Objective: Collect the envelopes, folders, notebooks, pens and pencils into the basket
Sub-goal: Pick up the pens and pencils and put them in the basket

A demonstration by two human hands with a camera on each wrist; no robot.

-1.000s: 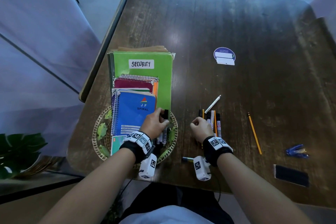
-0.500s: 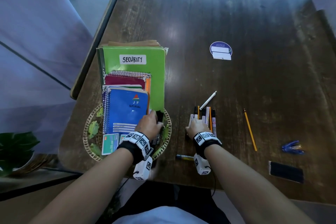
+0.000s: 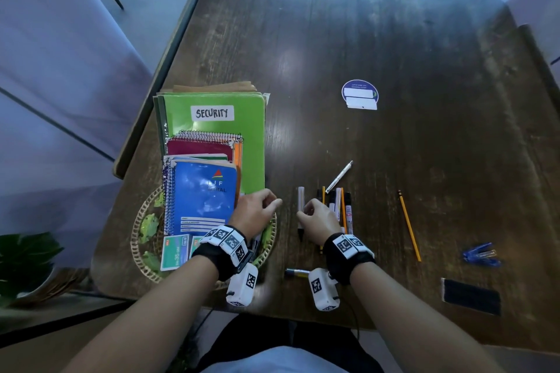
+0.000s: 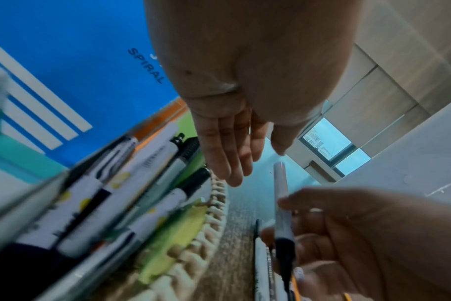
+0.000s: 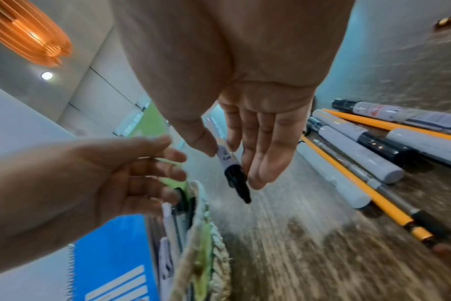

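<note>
My right hand (image 3: 318, 218) pinches a white marker (image 3: 300, 206) with a black cap between thumb and fingers, lifted off the desk (image 3: 394, 54) just beside the basket (image 3: 138, 236). My left hand (image 3: 257, 210) is empty, fingers relaxed and reaching toward the marker over the basket's right rim.

I judge the job well past halfway: the green folder (image 3: 251, 130), the brown envelopes (image 3: 212, 87) under it and the notebooks (image 3: 203, 194) are stacked on the basket, and several pens (image 4: 131, 183) lie along its right side. Left on the desk are the cluster of pens and pencils (image 3: 339, 206), a white pen (image 3: 342, 175), a lone pencil (image 3: 409, 224) and a marker (image 3: 295, 272) at the near edge.

A second ago my left hand was setting a pen into the basket and my right was curled over the cluster; now the left has let go and the right has picked one up
</note>
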